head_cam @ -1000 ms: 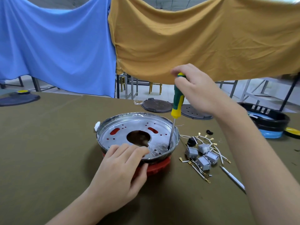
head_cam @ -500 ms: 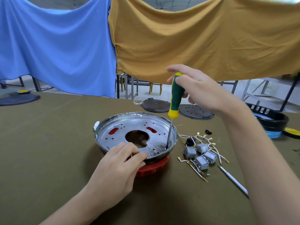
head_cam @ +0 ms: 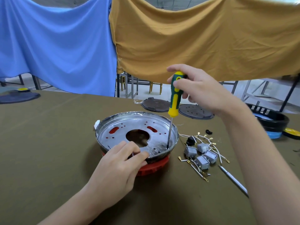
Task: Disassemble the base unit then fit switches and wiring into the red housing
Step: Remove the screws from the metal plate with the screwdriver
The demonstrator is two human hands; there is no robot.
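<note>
A shiny metal pan (head_cam: 123,125) with a round centre hole sits on the red housing (head_cam: 154,166) in the middle of the table. My left hand (head_cam: 118,166) grips the pan's near rim, fingers over the edge and thumb below. My right hand (head_cam: 199,88) holds the green and yellow screwdriver (head_cam: 174,96) upright by its handle top. Its tip stands on the pan floor near the right rim. Several grey switches (head_cam: 201,153) with white wires and brass terminals (head_cam: 209,140) lie loose to the right of the pan.
A thin white-handled tool (head_cam: 233,181) lies at the right near my forearm. Two dark round lids (head_cam: 155,104) sit behind the pan, a black basket (head_cam: 274,119) at the far right, a dark disc (head_cam: 17,96) at the far left. Blue and ochre cloths hang behind.
My right hand has shifted its hold higher on the screwdriver handle, fingers now at the top. My left hand slid slightly back along the near rim. The pan stays in place.
</note>
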